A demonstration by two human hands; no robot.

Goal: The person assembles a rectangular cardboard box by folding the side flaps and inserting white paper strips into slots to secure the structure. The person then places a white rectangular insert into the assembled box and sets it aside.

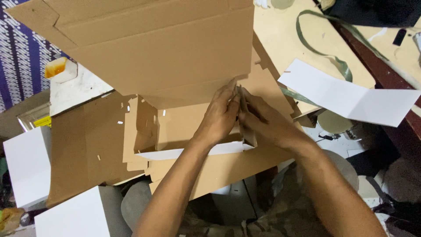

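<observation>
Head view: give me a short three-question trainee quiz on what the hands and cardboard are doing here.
1. True or false: both hands meet at one side wall of the brown cardboard box.
2. Which lies right of the hands? A) a folded white sheet B) a blue bucket C) a metal tray
3. What hangs over the box, above the hands?

Key
1. True: the left hand and right hand pinch the same upright wall from either side.
2. A: the folded white sheet rests on the pale worktop.
3. A large brown cardboard flap.
</observation>
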